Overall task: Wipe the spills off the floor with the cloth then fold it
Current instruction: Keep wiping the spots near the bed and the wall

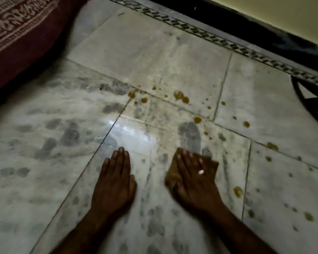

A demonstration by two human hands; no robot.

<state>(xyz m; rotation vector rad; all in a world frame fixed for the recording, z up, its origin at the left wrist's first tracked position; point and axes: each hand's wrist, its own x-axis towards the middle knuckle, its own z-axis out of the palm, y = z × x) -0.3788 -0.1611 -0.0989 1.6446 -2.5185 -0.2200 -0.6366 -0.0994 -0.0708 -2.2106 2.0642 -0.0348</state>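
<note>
A small brown cloth [212, 165] lies flat on the marble floor [53, 143] under my right hand [193, 180], whose straight fingers press down on it. My left hand [116, 182] rests flat on the bare floor to the left of it, fingers straight, holding nothing. Brown spill drops [181, 96] are scattered on the tiles beyond both hands, with more drops [238, 191] to the right of the cloth. The cloth is slightly blurred.
A maroon patterned fabric [17, 30] hangs at the upper left. A dark patterned border strip [218, 41] and a dark skirting under a pale wall run along the top right. A dark curved object [305, 99] sits at the right edge.
</note>
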